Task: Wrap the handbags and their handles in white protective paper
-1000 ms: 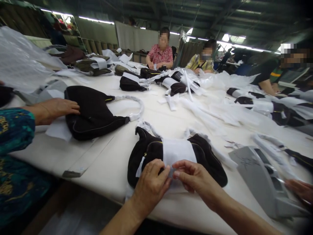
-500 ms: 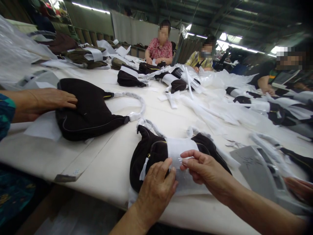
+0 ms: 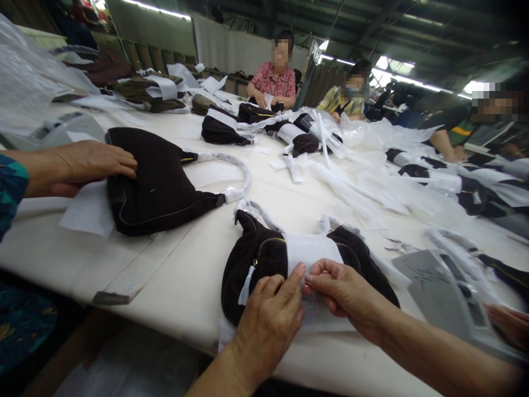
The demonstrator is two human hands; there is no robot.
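A dark brown handbag (image 3: 256,256) lies on the white table (image 3: 177,275) right in front of me, with a white paper band (image 3: 309,251) wrapped round its middle. My left hand (image 3: 268,317) presses flat on the near part of the band, its forefinger stretched onto the paper. Touching it fingertip to fingertip, my right hand (image 3: 345,292) pinches the band's lower edge. The bag's wrapped handle (image 3: 258,210) curls away at the far side.
A co-worker's hand (image 3: 88,162) at the left rests on a second dark bag (image 3: 157,184) with a wrapped handle. Grey plastic holders (image 3: 438,286) sit at the right. More bags, white paper strips (image 3: 351,187) and seated people fill the far side.
My hands have stayed on the paper band; my left forefinger has stretched up to meet my right fingertips. The view has shifted slightly. The co-worker's hand stays on the other bag.
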